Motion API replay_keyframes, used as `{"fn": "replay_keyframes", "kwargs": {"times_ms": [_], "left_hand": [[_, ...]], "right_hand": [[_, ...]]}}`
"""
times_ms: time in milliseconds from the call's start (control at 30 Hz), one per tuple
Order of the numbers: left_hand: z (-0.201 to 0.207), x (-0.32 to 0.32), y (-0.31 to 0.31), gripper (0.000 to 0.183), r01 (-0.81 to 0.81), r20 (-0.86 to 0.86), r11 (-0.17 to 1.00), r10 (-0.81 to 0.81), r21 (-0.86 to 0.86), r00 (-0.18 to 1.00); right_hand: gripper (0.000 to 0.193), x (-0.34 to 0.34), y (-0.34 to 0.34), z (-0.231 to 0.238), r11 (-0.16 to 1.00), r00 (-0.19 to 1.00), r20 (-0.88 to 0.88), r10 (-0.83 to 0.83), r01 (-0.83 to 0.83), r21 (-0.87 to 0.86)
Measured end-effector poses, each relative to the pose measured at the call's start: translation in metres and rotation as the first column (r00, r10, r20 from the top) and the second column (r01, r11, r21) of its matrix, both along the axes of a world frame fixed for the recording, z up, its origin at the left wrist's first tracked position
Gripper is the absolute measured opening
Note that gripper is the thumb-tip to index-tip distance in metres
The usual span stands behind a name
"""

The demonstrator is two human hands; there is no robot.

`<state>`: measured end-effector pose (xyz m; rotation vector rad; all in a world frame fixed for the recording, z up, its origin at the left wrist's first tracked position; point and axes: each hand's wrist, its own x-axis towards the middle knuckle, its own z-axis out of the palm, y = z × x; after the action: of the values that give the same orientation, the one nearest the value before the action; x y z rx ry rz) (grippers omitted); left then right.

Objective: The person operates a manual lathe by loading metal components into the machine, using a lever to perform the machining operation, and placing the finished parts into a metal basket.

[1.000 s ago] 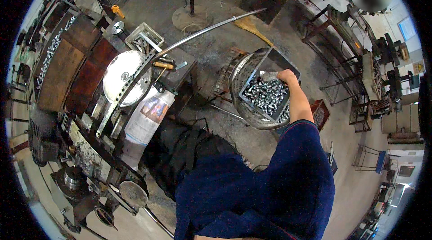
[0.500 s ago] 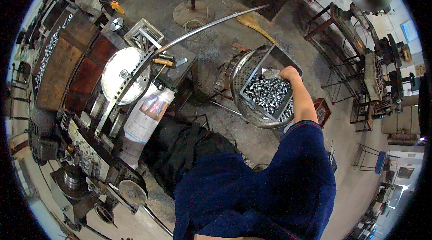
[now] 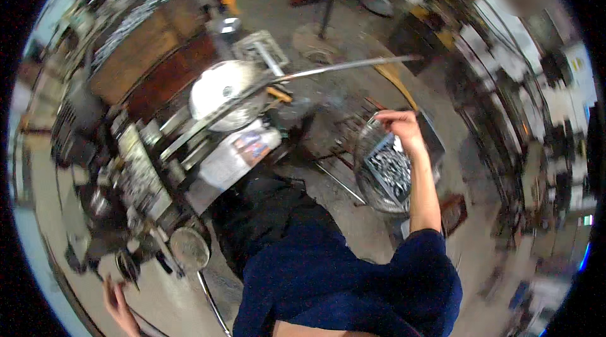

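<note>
My right hand (image 3: 401,126) is raised above the far-left side of a rectangular metal bin (image 3: 380,186) holding many small shiny metal parts (image 3: 390,166). Its fingers are pinched together. Something small may be at the fingertips, but blur hides what it is. The bin rests in a round perforated metal basin (image 3: 361,176). At the lower left, my left hand (image 3: 117,304) is beside a machine handwheel (image 3: 128,266), fingers stretched out and apart. Nothing shows in it, and I cannot tell whether it touches the wheel.
A machine with a large pale disc (image 3: 226,94) and a long metal bar (image 3: 341,66) stands at the left. Printed paper or plastic sheeting (image 3: 230,160) covers part of it. A reddish box (image 3: 453,210) sits right of the basin, and a broom (image 3: 396,84) lies beyond.
My right hand has lifted out of the bin of metal parts, fingers now pointing left. My left hand has come into view at the lower left. The whole view has turned and blurred.
</note>
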<state>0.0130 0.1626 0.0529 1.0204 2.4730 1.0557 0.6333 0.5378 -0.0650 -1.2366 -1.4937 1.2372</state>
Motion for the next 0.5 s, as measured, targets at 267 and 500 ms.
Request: {"fn": "replay_keyframes", "kwargs": {"times_ms": [267,500], "left_hand": [[-0.038,0.112,0.196,0.040,0.342,0.483,0.792,-0.588,0.505,0.649],[-0.047,0.134,0.183,0.044,0.106,0.698,0.775,-0.612,0.623,0.371]], "right_hand": [[0.047,-0.290,-0.022,0.062,0.500,0.569,-0.034,0.822,-0.691,0.521],[0.050,-0.358,-0.058,0.050,0.482,0.479,-0.145,0.866,-0.721,0.497]]}}
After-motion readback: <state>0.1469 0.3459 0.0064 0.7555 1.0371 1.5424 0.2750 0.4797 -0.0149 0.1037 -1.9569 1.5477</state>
